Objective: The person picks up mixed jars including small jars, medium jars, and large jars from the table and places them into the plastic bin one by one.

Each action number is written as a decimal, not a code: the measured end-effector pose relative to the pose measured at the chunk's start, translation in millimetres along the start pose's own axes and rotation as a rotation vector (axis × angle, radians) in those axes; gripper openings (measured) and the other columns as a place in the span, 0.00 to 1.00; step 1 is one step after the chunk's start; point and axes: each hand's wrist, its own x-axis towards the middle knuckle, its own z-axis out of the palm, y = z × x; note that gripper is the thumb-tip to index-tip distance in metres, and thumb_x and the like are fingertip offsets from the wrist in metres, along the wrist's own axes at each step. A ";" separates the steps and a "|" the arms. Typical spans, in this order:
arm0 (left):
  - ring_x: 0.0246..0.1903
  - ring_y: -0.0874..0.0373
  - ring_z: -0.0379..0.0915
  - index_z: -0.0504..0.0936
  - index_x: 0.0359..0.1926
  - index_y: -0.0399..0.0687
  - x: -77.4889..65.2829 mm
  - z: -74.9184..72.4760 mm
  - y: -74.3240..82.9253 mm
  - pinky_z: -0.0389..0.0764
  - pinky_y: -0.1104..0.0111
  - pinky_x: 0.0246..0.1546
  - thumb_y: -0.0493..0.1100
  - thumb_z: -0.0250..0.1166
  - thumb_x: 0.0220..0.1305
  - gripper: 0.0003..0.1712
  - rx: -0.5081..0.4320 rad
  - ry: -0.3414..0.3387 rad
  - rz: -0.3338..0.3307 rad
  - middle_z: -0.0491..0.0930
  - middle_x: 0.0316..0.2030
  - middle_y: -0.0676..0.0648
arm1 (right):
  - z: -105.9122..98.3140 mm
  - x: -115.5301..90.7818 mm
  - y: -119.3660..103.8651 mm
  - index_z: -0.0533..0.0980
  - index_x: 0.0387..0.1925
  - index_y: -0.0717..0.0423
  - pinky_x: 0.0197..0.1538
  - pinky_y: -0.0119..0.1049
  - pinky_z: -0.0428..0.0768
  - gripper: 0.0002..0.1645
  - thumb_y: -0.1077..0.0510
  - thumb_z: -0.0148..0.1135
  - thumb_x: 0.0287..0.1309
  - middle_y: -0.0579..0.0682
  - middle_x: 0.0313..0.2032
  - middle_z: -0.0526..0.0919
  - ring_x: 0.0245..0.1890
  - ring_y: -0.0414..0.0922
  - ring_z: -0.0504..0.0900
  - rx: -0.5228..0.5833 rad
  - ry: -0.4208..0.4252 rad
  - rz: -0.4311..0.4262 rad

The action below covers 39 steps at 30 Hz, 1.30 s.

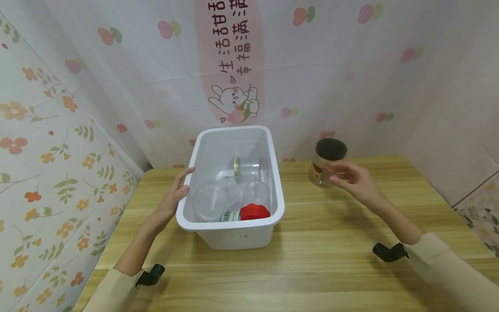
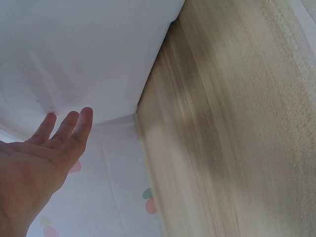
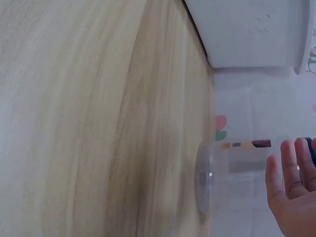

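A white plastic tub [image 1: 239,237] stands on the table, holding several clear containers. My left hand [image 1: 175,195] is at its left rim. In the left wrist view, the fingers of that hand extend nearly straight along the outer wall. To the right, a clear jar [image 1: 316,178] with a black lid [image 1: 331,148] and a printed label stands upright. My right hand [image 1: 358,184] is close at the jar's right side, thumb and fingers apart, overlapping it in the head view. In the right wrist view, the fingers reach out loosely toward the jar's [image 3: 242,182] upper part.
Inside the tub lie a jar with a gold lid [image 1: 236,167], a container with a red lid [image 1: 254,212] and a round clear container [image 1: 210,203]. The wooden table [image 1: 312,273] meets a patterned curtain [image 1: 312,86] behind and a flowered cloth [image 1: 50,173] at left.
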 end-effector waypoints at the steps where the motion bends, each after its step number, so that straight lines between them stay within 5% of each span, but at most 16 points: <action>1: 0.58 0.40 0.60 0.49 0.79 0.59 -0.1 0.0 0.3 0.77 0.62 0.48 0.52 0.41 0.81 0.30 -0.001 0.000 -0.001 0.48 0.72 0.38 | -0.5 -0.9 0.2 0.73 0.63 0.67 0.49 0.31 0.79 0.25 0.67 0.65 0.66 0.68 0.55 0.77 0.50 0.45 0.82 -0.005 0.006 0.005; 17: 0.58 0.39 0.61 0.48 0.79 0.61 -4.5 0.9 -0.8 0.77 0.62 0.48 0.54 0.42 0.80 0.31 -0.009 0.017 -0.023 0.47 0.72 0.39 | -1.2 -4.7 7.6 0.75 0.59 0.68 0.48 0.25 0.77 0.22 0.63 0.67 0.67 0.67 0.53 0.80 0.49 0.39 0.81 -0.092 0.091 0.035; 29: 0.59 0.41 0.58 0.49 0.79 0.59 0.1 0.8 0.2 0.74 0.64 0.49 0.50 0.41 0.81 0.30 0.010 0.019 -0.007 0.47 0.72 0.41 | -2.8 -6.0 10.9 0.70 0.62 0.73 0.48 0.23 0.75 0.30 0.61 0.69 0.65 0.65 0.56 0.78 0.50 0.36 0.78 -0.056 0.239 0.105; 39: 0.59 0.42 0.59 0.50 0.79 0.60 -0.5 1.0 1.3 0.75 0.64 0.49 0.50 0.41 0.81 0.30 0.009 0.017 -0.002 0.47 0.72 0.41 | -4.7 -1.0 5.9 0.57 0.74 0.65 0.55 0.28 0.74 0.44 0.57 0.69 0.66 0.65 0.70 0.62 0.66 0.66 0.65 -0.052 0.264 0.164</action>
